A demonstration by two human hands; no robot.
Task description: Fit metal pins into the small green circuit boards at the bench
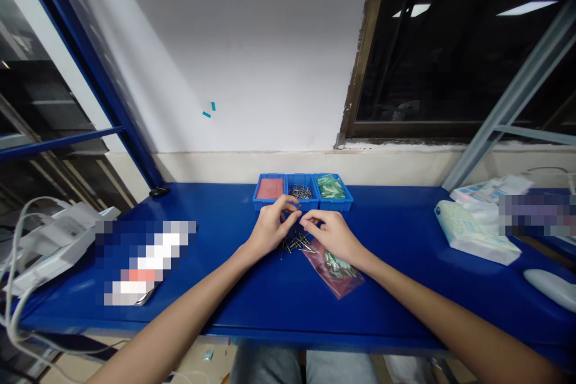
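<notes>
My left hand (274, 225) is above the blue table, its fingers curled with the thumb and fingertips close together; something small may be between them. Close beside it on the right, my right hand (330, 233) has its thumb and index finger pinched, and what they hold is too small to name. Loose screws (297, 243) lie on the table just below the fingertips. Partly under my right hand rests a pink plastic bag (344, 284) with a small green-and-silver packet (335, 264) on or in it.
Behind the hands stand three blue bins: one with pink bags (270, 188), one with screws (302, 192), one with green packets (331, 186). White devices (67, 240) with cables are at the left; a tissue pack (477, 233) and a white rounded object (552, 289) are at the right.
</notes>
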